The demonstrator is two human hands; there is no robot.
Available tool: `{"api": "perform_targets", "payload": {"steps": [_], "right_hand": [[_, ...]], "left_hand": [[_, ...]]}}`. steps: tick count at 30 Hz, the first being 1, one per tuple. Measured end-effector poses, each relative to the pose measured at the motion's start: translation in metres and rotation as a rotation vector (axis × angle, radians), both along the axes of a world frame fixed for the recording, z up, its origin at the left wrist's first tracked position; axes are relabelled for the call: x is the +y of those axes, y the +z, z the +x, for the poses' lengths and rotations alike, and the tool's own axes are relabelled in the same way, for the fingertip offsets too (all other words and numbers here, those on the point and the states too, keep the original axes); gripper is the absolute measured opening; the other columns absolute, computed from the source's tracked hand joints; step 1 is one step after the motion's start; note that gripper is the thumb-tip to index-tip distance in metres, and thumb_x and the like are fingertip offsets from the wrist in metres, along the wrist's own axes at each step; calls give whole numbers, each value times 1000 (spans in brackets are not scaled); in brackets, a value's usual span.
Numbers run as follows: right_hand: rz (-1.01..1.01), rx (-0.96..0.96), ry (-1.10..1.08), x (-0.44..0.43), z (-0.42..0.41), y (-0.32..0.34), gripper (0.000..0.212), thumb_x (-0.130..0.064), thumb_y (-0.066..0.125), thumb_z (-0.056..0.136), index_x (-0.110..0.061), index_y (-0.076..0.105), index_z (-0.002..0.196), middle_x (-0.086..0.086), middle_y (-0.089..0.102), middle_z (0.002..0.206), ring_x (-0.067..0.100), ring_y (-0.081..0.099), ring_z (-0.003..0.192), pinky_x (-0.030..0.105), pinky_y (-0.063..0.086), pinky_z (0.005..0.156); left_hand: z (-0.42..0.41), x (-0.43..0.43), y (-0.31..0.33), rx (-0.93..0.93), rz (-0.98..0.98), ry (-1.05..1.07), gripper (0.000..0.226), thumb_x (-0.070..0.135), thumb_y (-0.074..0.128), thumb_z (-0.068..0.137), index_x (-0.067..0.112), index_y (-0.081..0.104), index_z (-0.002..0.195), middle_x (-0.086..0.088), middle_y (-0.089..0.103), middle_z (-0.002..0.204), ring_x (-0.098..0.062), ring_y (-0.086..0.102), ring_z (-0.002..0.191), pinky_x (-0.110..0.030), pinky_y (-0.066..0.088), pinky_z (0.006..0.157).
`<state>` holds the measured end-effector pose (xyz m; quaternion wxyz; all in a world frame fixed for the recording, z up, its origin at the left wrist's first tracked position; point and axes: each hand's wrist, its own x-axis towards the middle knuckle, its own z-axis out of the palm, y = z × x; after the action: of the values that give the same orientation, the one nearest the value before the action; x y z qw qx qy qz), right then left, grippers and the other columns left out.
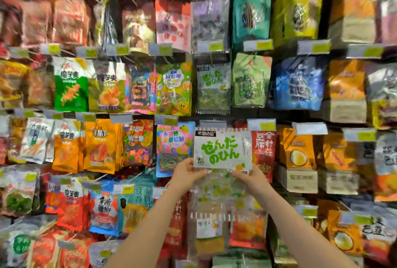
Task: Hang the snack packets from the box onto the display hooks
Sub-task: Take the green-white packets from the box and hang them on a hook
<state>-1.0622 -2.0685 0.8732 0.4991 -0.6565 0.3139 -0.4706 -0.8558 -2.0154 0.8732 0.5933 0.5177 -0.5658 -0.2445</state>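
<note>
In front of me a display wall (300,52) fills the whole view, hung edge to edge with rows of bright snack bags, each row topped by small price tags (261,125) in grey and yellow-green. The outer parts of the view are smeared, so most bags there cannot be read.

Near the middle, just below centre, I hold up a snack packet (222,151) with both hands, against the row that carries the red bag (263,149) to its right and a pink and blue bag (171,147) to its left. The packet is upright and faces me; its top edge sits just under a price tag. Whether it hangs on a hook I cannot tell.

My left hand (186,172) pinches the packet's lower left corner, thumb in front and fingers curled behind. My right hand (250,176) pinches the lower right corner the same way. Both hands sit below the white label.

The packet has a white upper panel with large green Japanese lettering, a small black strip at the top left, and a clear lower half showing pale green and yellow pieces. A matching bag (212,87) hangs one row above.
</note>
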Motion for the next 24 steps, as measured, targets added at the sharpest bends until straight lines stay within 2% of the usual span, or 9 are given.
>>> {"api": "perform_targets", "payload": {"steps": [5, 7, 9, 11, 13, 15, 17, 21, 24], "right_hand": [[-176, -43, -34, -21, 1, 64, 48, -18, 77, 73, -19, 56, 116, 6, 70, 109, 22, 69, 96, 47, 55, 85], [-222, -72, -39, -29, 5, 87, 49, -15, 75, 74, -19, 53, 117, 7, 68, 111, 22, 69, 94, 42, 57, 79], [-271, -106, -47, -38, 11, 106, 63, -11, 75, 75, -23, 43, 128, 5, 63, 119, 21, 67, 99, 41, 57, 80], [-348, -157, -49, -45, 17, 126, 90, -12, 77, 72, -37, 25, 140, 2, 50, 138, 22, 57, 117, 50, 50, 94], [-449, -153, -81, -51, 22, 143, 108, -19, 81, 69, -52, 8, 141, -10, 21, 155, 18, 32, 138, 52, 36, 108], [-572, -119, -111, -56, 29, 158, 105, -17, 77, 74, -53, 5, 142, -25, 7, 152, 7, 15, 142, 42, 28, 114], [-653, -112, -132, -66, 34, 171, 96, -15, 73, 78, -49, 12, 143, -31, 11, 144, 0, 15, 137, 31, 27, 111], [-716, -85, -161, -92, 38, 189, 84, -14, 71, 80, -40, 23, 144, -24, 21, 145, 0, 20, 136, 22, 26, 103], [-701, -102, -153, -115, 36, 196, 83, -12, 71, 79, -35, 25, 145, -15, 24, 150, -2, 22, 131, 19, 28, 98]], "left_hand": [[0, -20, 65, -24, -106, -18, 23, 4, 73, 77, 17, 57, 87, 0, 67, 88, -2, 65, 65, -15, 51, 51], [4, -26, 88, -50, -156, -13, 22, 6, 74, 77, 15, 58, 90, 1, 67, 88, -3, 65, 66, -15, 52, 52], [10, -33, 108, -71, -187, -8, 21, 9, 75, 77, 14, 59, 91, 3, 67, 87, -8, 63, 69, -19, 54, 54], [17, -42, 127, -83, -208, -14, 21, 10, 75, 77, 19, 60, 88, 4, 67, 86, -11, 64, 74, -27, 58, 63], [20, -50, 142, -94, -224, -14, 22, 9, 74, 78, 21, 59, 87, 4, 67, 87, -13, 64, 78, -31, 57, 70], [24, -60, 154, -101, -252, -11, 21, 8, 73, 79, 17, 59, 92, 3, 66, 89, -8, 64, 77, -24, 57, 66], [27, -71, 166, -105, -276, -16, 24, 6, 71, 80, 10, 59, 100, 5, 67, 88, 0, 65, 70, -15, 53, 57], [30, -92, 179, -119, -281, -21, 28, 5, 70, 81, 5, 59, 106, 6, 67, 87, 8, 64, 63, -11, 52, 57], [28, -111, 192, -33, -295, 12, 29, 18, 64, 87, 2, 59, 111, 2, 68, 89, -2, 66, 73, -20, 53, 60]]}}
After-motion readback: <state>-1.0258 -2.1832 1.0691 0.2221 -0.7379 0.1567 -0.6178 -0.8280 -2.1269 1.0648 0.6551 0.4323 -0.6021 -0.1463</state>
